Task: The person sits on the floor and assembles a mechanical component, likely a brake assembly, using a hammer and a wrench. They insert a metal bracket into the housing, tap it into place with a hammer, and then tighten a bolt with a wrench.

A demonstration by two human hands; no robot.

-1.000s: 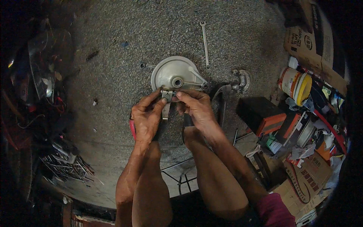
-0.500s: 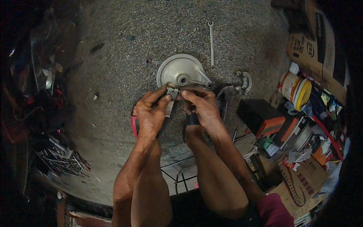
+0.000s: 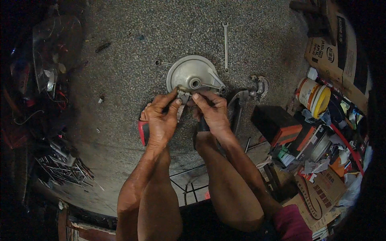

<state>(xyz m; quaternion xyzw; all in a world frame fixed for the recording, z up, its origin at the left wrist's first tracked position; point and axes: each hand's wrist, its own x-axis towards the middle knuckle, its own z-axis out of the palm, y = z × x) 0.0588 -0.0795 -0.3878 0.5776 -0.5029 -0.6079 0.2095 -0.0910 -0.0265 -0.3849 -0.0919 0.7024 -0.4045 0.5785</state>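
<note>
A small grey metal piece (image 3: 183, 97) is pinched between the thumb and fingertips of my left hand (image 3: 161, 116). The fingers of my right hand (image 3: 215, 114) are closed at its right side, the thumb close to or touching it; the fingers beneath are partly hidden. Just beyond my fingertips a round silver brake drum cover (image 3: 187, 68) lies on the floor, with a raised centre hole and a lever arm at its right. From behind the cover's left edge pokes a ring-ended wrench (image 3: 158, 63). A long combination wrench (image 3: 226, 46) lies farther to the right.
Speckled stone floor (image 3: 132, 44) spreads around the parts. Curved metal parts (image 3: 261, 88) lie right of the cover. Along the right stand a black and orange box (image 3: 277, 124), a white and yellow tub (image 3: 311, 96) and cardboard boxes (image 3: 325, 52). Several rod-like tools (image 3: 64, 166) lie at left.
The view has shifted a little. Both hands stay at nearly the same place by the cover, still at the small metal piece, with only slight finger movement.
</note>
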